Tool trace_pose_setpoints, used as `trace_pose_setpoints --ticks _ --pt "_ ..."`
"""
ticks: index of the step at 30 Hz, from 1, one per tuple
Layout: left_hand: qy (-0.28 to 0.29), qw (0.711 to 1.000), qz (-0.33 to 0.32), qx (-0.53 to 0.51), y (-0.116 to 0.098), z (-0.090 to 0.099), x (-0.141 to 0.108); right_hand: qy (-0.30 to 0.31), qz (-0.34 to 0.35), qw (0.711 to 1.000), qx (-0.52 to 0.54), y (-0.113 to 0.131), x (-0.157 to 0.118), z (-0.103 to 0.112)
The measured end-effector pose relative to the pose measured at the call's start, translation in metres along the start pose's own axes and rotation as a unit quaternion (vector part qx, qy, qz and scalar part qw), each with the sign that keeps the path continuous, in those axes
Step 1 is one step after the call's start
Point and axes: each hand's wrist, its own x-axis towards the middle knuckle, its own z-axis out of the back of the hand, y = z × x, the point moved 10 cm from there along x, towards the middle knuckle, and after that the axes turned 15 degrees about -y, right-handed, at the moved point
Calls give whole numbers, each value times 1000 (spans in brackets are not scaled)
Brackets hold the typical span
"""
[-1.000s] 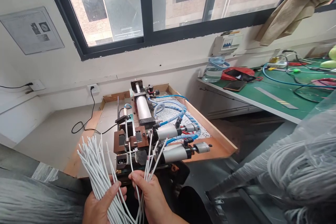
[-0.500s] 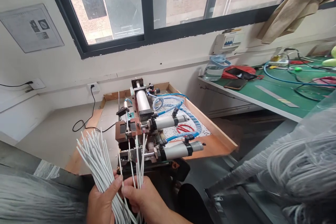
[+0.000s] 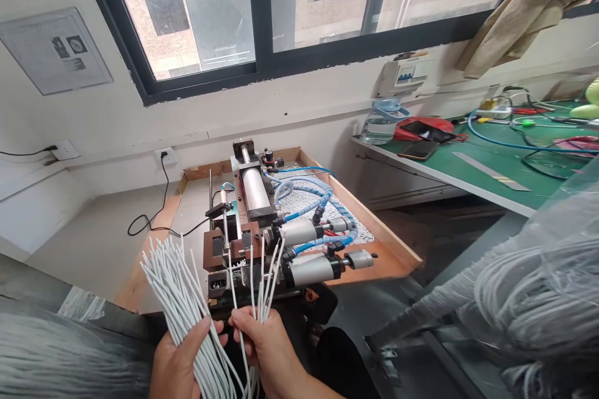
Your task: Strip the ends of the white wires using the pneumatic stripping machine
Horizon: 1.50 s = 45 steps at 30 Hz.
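My left hand (image 3: 180,355) is closed round a thick bundle of white wires (image 3: 175,280), their cut ends fanned upward. Beside it, my right hand (image 3: 269,346) grips several separate white wires (image 3: 266,290). One of these is pinched between thumb and forefinger, and its tip reaches into the jaws of a pneumatic machine (image 3: 256,190). The other wires in this hand stick up in front of the machine's lower cylinders (image 3: 311,269). A small gap lies between my two hands. The wires' lower lengths run down out of view.
A wooden-edged tray (image 3: 393,249) surrounds the machine, with blue air hoses (image 3: 344,206) and white scraps inside. To the right stands a green-topped table (image 3: 491,165) with a water jug (image 3: 380,121) and phone (image 3: 418,149). Plastic-wrapped wire coils (image 3: 538,287) hang at right.
My right hand has moved slightly right, away from my left, and now pinches a wire reaching into the machine. The machine's side cylinder rods and the block between the jaws have shifted.
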Motion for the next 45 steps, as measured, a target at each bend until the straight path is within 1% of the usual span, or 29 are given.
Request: trace_pose_setpoints --ticks 2,6,7,9,11,12,13,16,18,22,26,32,37,38,41,42,43,45 --pt "-3 1000 -15 0 -2 0 0 6 -9 1000 9 0 -1 -2" --pt "-27 999 -33 -2 -3 2 -3 13 -24 1000 14 1 -2 -5" --pt "-31 999 -34 -1 -3 3 -3 26 -31 999 15 1 -4 -9" --pt "-25 999 -46 1 -4 2 -6 70 -37 997 13 1 -7 -19" --pt "-7 998 -59 13 -3 -1 -9 107 -23 994 10 3 -10 -27" --pt "1 998 -64 23 -2 -3 -11 112 -10 994 9 5 -11 -28" --pt "5 997 -66 33 -1 -4 -11 106 6 994 8 7 -11 -27" --pt "-4 997 -62 49 5 -1 -10 53 41 998 13 11 -6 -14" --pt "-10 998 -43 51 10 3 -7 25 50 998 4 9 -3 -6" --pt "-27 998 0 51 20 14 2 -9 34 999 -6 -3 4 9" --pt "-42 998 8 47 20 21 7 -24 22 999 -11 -8 2 17" --pt "-39 998 3 46 15 15 -2 -18 6 1000 -21 -8 0 16" --pt "-34 998 -8 44 12 12 -7 -8 5 1000 -9 -2 -1 10" --pt "-28 999 -12 45 12 11 -7 4 -6 1000 -6 -3 -2 6" --pt "-4 998 -37 44 10 7 -7 75 -38 996 -7 -6 -9 -12" --pt "-1 998 -47 43 8 6 -6 90 -33 995 -11 -5 -11 -15" --pt "-1 997 -55 45 7 6 -6 91 -17 996 -15 -3 -11 -16" --pt "-9 997 -58 46 6 8 -6 64 37 997 -18 5 -9 -11"
